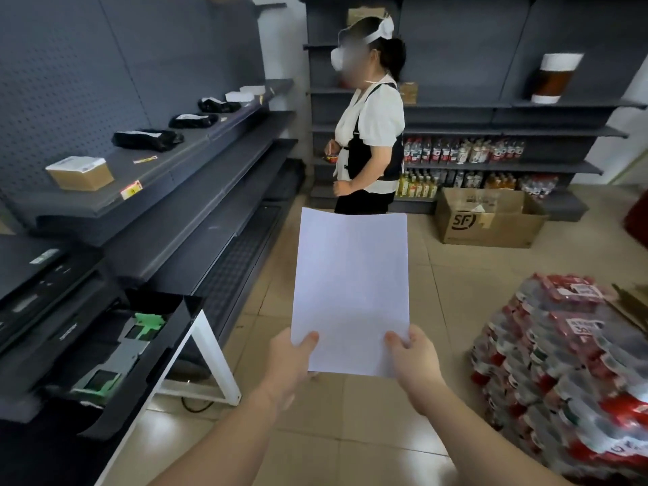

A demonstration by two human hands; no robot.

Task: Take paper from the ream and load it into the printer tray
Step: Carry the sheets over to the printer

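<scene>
A stack of white paper (352, 289) hangs in the air in front of me, upright and facing me. My left hand (291, 359) pinches its bottom left corner and my right hand (415, 363) pinches its bottom right corner. To the left stands a black printer (42, 292) on a table. Its paper tray (119, 356) is pulled out, with green guides visible inside and no paper seen in it. The paper is to the right of the tray and apart from it. No ream is in view.
Another person (368, 135) stands ahead by dark shelving (175, 191). An open cardboard box (487, 219) sits on the tiled floor. Shrink-wrapped bottle packs (568, 373) are stacked at the right. The table has a white leg (214, 359).
</scene>
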